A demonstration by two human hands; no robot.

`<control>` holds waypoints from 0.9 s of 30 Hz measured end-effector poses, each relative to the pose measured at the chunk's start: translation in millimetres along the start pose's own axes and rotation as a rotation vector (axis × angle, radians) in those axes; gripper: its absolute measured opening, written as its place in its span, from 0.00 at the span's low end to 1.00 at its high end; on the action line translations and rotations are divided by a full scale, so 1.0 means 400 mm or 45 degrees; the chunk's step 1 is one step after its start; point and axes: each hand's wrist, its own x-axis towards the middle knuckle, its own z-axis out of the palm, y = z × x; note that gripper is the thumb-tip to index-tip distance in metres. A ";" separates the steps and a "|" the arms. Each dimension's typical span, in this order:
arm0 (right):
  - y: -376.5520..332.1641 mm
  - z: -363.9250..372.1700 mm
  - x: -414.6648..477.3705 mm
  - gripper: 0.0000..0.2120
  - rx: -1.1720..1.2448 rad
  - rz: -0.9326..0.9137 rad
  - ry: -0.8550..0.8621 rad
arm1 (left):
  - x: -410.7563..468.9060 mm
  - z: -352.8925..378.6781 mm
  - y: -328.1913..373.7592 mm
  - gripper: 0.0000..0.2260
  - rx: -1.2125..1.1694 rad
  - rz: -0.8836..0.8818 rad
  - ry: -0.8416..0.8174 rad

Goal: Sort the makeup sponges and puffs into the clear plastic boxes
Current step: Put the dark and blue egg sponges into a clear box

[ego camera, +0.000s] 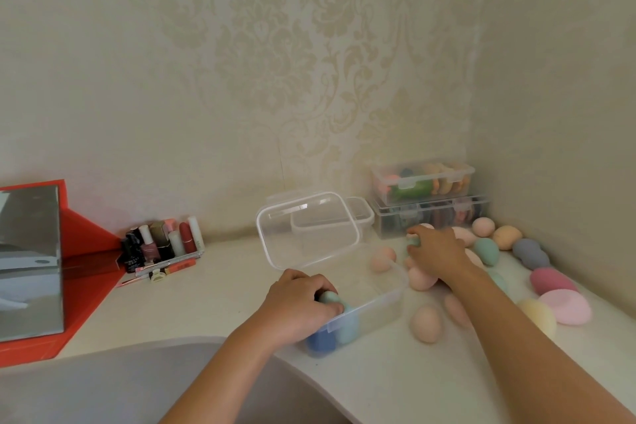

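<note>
An open clear plastic box [382,306] sits mid-table with its lid [306,231] raised behind it. Inside its near corner lie a blue sponge [320,341] and a teal sponge [348,327]. My left hand [299,303] is over that corner, closed on a pale green sponge [328,297]. My right hand [435,249] reaches right of the box and grips a small green sponge [413,242] among loose ones. Peach sponges [426,323], a teal one [486,250], a grey-blue one [530,253] and pink puffs [564,306] lie scattered to the right.
Two shut clear boxes [426,198] filled with sponges are stacked in the back right corner by the wall. A tray of lipsticks and nail polish [161,244] stands at the left, beside a red stand with a mirror [31,265]. A grey curved surface [120,385] lies near me.
</note>
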 end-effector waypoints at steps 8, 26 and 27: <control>-0.015 0.000 -0.008 0.20 -0.032 0.010 0.008 | -0.001 0.011 -0.001 0.07 -0.008 -0.002 0.025; -0.170 -0.116 -0.165 0.21 0.718 -0.594 -0.419 | -0.010 0.006 0.017 0.08 0.008 -0.025 0.005; -0.174 -0.109 -0.168 0.20 0.642 -0.597 -0.474 | -0.011 0.006 0.018 0.08 0.011 -0.024 0.006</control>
